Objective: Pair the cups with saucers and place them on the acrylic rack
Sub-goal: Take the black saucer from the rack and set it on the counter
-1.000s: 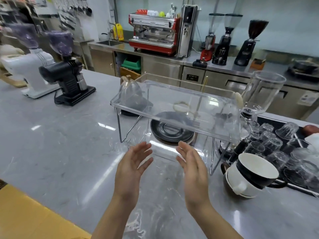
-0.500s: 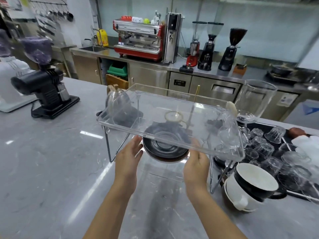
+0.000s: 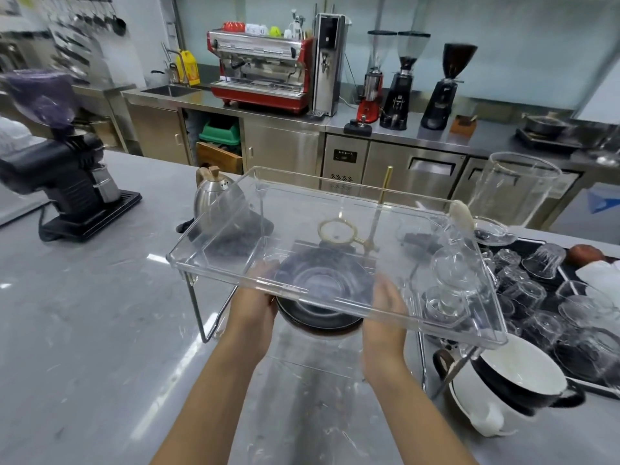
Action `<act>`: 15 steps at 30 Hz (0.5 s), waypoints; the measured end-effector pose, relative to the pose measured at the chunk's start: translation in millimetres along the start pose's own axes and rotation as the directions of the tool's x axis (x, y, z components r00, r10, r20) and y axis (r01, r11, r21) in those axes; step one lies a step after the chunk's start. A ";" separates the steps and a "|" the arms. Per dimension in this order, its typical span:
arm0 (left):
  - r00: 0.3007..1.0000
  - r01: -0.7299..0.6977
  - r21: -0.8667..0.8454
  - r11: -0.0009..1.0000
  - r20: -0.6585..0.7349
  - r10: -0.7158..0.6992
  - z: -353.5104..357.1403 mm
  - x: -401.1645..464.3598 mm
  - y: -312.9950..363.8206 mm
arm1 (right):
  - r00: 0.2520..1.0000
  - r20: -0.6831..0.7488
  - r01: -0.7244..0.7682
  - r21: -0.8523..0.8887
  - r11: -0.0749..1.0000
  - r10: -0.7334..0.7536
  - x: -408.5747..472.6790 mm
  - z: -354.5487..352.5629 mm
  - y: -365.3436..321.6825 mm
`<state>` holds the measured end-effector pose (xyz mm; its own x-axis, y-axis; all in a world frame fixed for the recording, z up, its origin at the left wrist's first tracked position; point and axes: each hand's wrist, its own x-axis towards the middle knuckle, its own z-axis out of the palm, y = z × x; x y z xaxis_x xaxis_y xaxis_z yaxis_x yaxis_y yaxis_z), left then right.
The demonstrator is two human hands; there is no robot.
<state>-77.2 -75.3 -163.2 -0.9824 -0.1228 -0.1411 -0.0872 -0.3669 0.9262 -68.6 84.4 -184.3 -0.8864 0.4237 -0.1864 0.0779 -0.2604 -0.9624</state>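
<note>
A stack of dark saucers (image 3: 320, 318) sits on the grey marbled bench (image 3: 100, 330) beneath the top tray of the clear acrylic rack (image 3: 335, 253), partly seen through the tray. The left hand (image 3: 253, 305) and right hand (image 3: 385, 315) flank the stack, one at each side, reaching under the tray's near edge. Their fingers are hidden by the tray and saucers, so whether they grip the stack or only touch it cannot be told. The rack stands on thin metal legs near the bench's middle. Toward the near right edge lie stacked cups (image 3: 513, 391), white inside and dark outside, tilted on their sides. Beyond them a dark tray (image 3: 550, 250) holds upturned glasses (image 3: 543, 256). A steel kettle (image 3: 214, 199) stands behind the rack, and a black grinder (image 3: 67, 176) stands at the bench's left. Across the room a steel counter carries a red espresso machine (image 3: 261, 75), three grinders (image 3: 406, 85) and a sink (image 3: 171, 90).
</note>
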 end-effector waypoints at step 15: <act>0.999 0.020 -0.027 0.999 0.029 -0.019 -2.0 4.1 -3.5 | 0.999 -0.028 -0.033 0.064 0.997 0.034 -3.7 7.3 -6.5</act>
<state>-80.6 -76.4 -167.8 -0.9849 -0.0889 -0.1489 -0.1024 -0.3944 0.9132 -69.1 78.2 -176.0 -0.8703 0.4382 -0.2247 0.0771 -0.3294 -0.9410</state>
